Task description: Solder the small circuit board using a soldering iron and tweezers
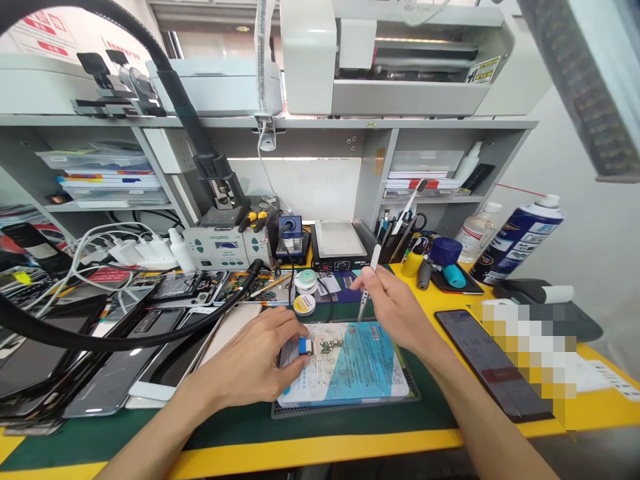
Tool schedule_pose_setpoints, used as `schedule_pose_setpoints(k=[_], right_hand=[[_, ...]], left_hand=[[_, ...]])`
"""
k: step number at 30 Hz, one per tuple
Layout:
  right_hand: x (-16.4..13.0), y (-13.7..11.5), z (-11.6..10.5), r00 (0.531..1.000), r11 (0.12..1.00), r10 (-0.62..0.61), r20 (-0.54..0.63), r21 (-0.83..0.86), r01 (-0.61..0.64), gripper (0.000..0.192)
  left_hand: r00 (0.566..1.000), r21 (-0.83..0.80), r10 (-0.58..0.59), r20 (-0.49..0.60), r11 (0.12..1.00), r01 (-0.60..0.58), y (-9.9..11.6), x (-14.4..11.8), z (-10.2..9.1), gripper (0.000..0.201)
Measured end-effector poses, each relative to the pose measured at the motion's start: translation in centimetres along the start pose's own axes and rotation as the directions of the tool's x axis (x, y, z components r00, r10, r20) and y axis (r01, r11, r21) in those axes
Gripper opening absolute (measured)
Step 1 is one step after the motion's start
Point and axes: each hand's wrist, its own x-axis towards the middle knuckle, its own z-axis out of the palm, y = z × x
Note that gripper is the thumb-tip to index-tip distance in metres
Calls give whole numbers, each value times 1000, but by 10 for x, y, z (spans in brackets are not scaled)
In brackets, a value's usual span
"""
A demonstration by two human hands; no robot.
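The left hand (260,363) pinches a small blue holder (305,345) against the opened phone (345,367) on the surface. The right hand (395,310) grips tweezers (367,287), tips poised above the little circuit board (327,347) — apparently mid-placement. Next calls for a steady, fine descent.
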Motion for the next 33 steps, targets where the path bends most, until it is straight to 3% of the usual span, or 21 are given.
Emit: schedule_pose_setpoints(k=[2, 7, 12, 14, 18, 23, 29, 33], right_hand=[[-1, 2, 0, 999, 996, 0, 40, -88, 4, 53], [-3, 2, -8, 960, 982, 47, 276, -191, 6, 47], [-1, 4, -19, 918, 984, 89, 386, -178, -21, 48], [1, 7, -20, 942, 989, 102, 321, -133, -61, 49], [6, 12, -15, 991, 992, 113, 66, 54, -117, 51], [7, 13, -3, 995, 985, 95, -31, 148, -89, 50], [5, 9, 4, 990, 984, 88, -112, 163, -69, 50], [6, 11, 5, 991, 987, 83, -101, 142, -68, 52]], left_hand=[[1000, 2, -6, 6, 1000, 6, 0, 0, -1, 19], [1000, -18, -4, -16, 1000, 4, 0, -3, -6, 23], [983, -53, -56, -176, 997, 48, -13, -2, -7, 20], [968, -51, -91, -236, 995, 81, -22, 1, -8, 21], [931, 14, -206, -303, 975, 220, -43, 2, -17, 28], [912, 120, -270, -309, 940, 319, -59, 0, -37, 24], [948, 213, -267, -172, 930, 301, -62, 21, -60, 21], [961, 235, -276, -10, 934, 270, -72, 45, -55, 24]])
